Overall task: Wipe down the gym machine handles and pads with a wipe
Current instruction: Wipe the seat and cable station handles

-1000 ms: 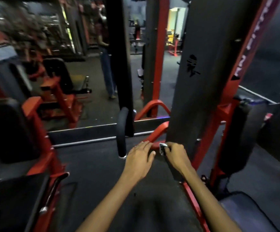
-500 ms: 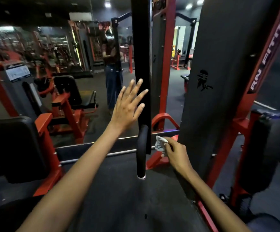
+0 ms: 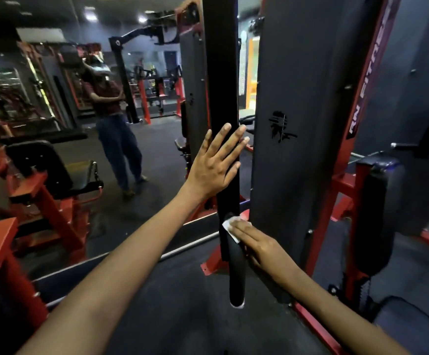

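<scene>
A black vertical bar [image 3: 222, 73] of the gym machine runs down the middle of the head view and ends in a black rubber handle grip [image 3: 236, 272]. My left hand [image 3: 216, 166] lies flat against the bar, fingers spread, holding nothing. My right hand [image 3: 259, 245] presses a small white wipe [image 3: 230, 226] against the top of the handle grip, fingers flat over it. A black roller pad [image 3: 377, 219] stands on the machine's red frame at the right.
A dark weight-stack shroud [image 3: 292, 124] stands just right of the bar. A wall mirror [image 3: 54, 111] ahead reflects a standing person and a red machine with a black seat. Dark rubber floor [image 3: 182, 303] lies below my arms.
The view has risen. My left hand left the low red frame, lifted and laid itself on the black bar. My right hand carried the wipe up from the red frame onto the handle grip.
</scene>
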Demonstrator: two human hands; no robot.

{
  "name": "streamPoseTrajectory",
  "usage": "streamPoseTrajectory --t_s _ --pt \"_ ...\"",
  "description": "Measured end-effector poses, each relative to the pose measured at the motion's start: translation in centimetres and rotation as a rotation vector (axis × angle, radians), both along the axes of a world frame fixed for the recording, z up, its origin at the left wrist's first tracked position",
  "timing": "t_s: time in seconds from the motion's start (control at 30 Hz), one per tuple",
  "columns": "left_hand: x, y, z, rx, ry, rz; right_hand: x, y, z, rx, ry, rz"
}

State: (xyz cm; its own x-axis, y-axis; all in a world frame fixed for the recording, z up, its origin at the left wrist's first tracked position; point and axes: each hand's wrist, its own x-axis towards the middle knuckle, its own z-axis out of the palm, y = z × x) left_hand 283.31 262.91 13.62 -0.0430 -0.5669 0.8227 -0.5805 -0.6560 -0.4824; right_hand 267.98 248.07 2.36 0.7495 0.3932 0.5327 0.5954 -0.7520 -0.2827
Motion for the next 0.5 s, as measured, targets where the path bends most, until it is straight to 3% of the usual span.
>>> streamPoseTrajectory --t_s 0.17,0.27,0.37,0.5 --pt "0.2 -0.3 -0.1 -0.025 -0.005 -0.102 -2.2 -1.4 -0.6 -0.170 -0.145 0.137" --pt "0.4 -0.3 -0.2 -0.055 0.012 -0.143 0.4 0.2 2.3 -0.144 -0.161 0.062" --pt "0.7 0.0 -0.2 -0.035 -0.001 -0.161 3.7 2.8 3.6 -0.368 -0.042 -0.019" --pt "1.2 0.2 -0.1 -0.039 -0.005 -0.205 1.2 2.2 2.1 -0.521 0.003 0.090"
